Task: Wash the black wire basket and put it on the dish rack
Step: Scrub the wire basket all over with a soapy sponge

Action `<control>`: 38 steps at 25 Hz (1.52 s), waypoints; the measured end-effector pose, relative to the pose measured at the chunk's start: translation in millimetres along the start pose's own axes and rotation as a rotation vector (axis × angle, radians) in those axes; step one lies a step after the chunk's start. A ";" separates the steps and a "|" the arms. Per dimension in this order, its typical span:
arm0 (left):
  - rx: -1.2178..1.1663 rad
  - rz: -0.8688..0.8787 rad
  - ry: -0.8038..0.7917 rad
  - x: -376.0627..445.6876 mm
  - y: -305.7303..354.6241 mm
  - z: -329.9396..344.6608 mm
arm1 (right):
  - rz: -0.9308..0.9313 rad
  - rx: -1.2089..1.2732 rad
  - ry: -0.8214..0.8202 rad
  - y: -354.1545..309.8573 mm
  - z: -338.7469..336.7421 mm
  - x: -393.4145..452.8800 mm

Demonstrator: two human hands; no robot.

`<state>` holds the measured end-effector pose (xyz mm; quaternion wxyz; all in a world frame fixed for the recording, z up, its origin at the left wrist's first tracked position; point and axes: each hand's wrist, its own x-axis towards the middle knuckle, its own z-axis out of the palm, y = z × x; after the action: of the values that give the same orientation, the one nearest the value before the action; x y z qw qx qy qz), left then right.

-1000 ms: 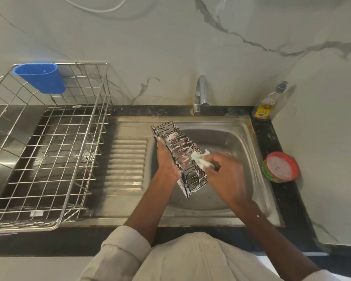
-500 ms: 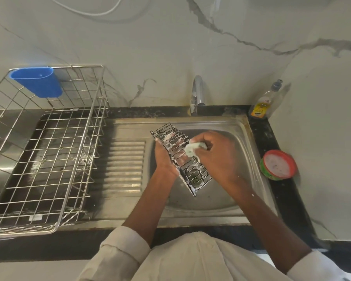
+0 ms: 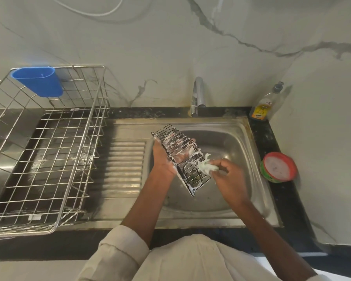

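Over the sink, the left hand grips the soapy black wire basket, long axis running far-left to near-right, w/ right hand fingers pinching a scrub pad at its right edge; dish rack sits well left.

Soft, even indoor light, sheen on the steel sink, wide-angle bending at the edges.

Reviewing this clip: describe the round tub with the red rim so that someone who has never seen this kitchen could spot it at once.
Start at the steel sink and go to its right edge, onto the dark counter strip by the side wall. The round tub sits there, nearer the viewer than the clear soap bottle in the corner. Its red rim, green side and whitish contents set it apart.
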<state>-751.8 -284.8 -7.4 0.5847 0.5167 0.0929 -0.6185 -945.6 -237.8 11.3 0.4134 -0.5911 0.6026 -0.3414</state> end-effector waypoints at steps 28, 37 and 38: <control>0.601 0.104 -0.394 -27.7 -15.7 -15.3 | -0.218 -0.312 0.079 -46.4 -10.7 28.5; 0.355 0.097 -0.580 -33.7 -12.3 -10.9 | -0.186 -0.358 0.156 -86.2 7.5 63.9; 0.352 0.114 -0.555 -32.6 -9.4 -10.9 | -0.224 -0.339 0.168 -86.7 11.9 62.1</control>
<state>-760.8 -253.7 7.6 0.5231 0.4260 -0.2073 -0.7085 -895.0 -304.6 78.5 0.2159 -0.6848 0.6144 -0.3269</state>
